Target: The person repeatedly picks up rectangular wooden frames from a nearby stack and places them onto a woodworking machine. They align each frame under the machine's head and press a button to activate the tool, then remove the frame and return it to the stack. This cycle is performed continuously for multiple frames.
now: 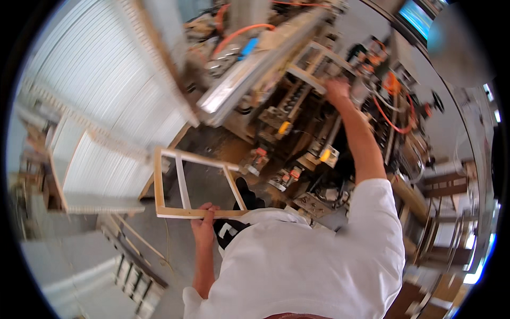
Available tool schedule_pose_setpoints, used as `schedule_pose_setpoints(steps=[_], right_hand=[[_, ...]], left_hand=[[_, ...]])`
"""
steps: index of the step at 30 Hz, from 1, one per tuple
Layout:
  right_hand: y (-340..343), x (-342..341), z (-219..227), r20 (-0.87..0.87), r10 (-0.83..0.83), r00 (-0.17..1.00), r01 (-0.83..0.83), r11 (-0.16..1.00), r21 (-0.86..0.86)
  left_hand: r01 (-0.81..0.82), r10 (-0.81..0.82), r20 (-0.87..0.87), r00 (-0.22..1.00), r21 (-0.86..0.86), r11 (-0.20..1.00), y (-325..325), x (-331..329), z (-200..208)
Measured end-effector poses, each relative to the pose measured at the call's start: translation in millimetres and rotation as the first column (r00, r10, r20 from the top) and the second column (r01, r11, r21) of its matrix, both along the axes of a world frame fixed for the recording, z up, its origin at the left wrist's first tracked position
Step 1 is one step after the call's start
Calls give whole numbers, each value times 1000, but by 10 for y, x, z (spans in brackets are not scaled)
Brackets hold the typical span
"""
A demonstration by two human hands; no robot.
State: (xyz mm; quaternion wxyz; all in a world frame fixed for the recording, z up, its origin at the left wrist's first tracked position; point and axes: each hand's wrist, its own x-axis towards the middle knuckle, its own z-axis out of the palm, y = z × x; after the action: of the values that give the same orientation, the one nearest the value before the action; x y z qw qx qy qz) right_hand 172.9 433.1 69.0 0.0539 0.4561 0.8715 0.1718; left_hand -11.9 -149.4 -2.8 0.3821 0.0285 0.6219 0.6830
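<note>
"What's held?"
"The left hand [203,226] is closed round a wooden frame [175,212], near bar, over the grey floor [183,260]; the right hand [338,90] is at a second frame [306,77] on the machine [272,117], too blurred to tell its grip."
"The room?"
"White ribbed panels [101,167] left, wooden furniture [445,184] right."
"Writing?"
"That blue screen [415,19] is too blurred to read."

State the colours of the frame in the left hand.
The frame is tan and white, best seen in the head view.

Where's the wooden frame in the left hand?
In the head view, the wooden frame is left of centre, held by the left hand, above and left of the white shirt.
</note>
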Motion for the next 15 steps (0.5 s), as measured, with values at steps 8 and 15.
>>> schedule_pose_setpoints(steps=[8, 15], right_hand=[[-180, -94, 41, 81, -140, 987, 137, 990, 42], [-441, -455, 113, -228, -157, 961, 169, 985, 36]], left_hand=[[-114, 179, -628, 758, 143, 983, -1520, -1101, 1459], [-462, 621, -425, 659, 423, 780, -2977, -2827, 2165]])
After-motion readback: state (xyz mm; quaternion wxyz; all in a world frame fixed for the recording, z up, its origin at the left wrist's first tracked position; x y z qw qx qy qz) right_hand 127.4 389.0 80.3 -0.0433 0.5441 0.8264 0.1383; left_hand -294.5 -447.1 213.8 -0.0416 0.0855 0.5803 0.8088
